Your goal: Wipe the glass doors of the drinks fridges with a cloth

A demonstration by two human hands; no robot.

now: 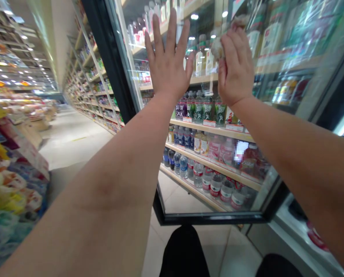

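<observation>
My left hand [169,63] lies flat on the upper part of a glass door [206,202], its fingers spread wide. To its right, my right hand [237,67] is closed around a crumpled pale cloth [217,48] and presses it to the same pane. Parts of the cloth stick out beside the fingers and above them; the rest is hidden under the hand. A black frame [212,219] edges the door, which stands swung out over the floor. Rows of drink bottles [208,109] on shelves show in the glass, behind or mirrored.
Colourful packaged goods [13,192] are stacked at the left. A tiled aisle [73,134] runs back beside long stocked shelves [93,73]. Below the door are my dark-clothed knees [185,250]. At lower right, an open cooler base [275,238] holds more goods.
</observation>
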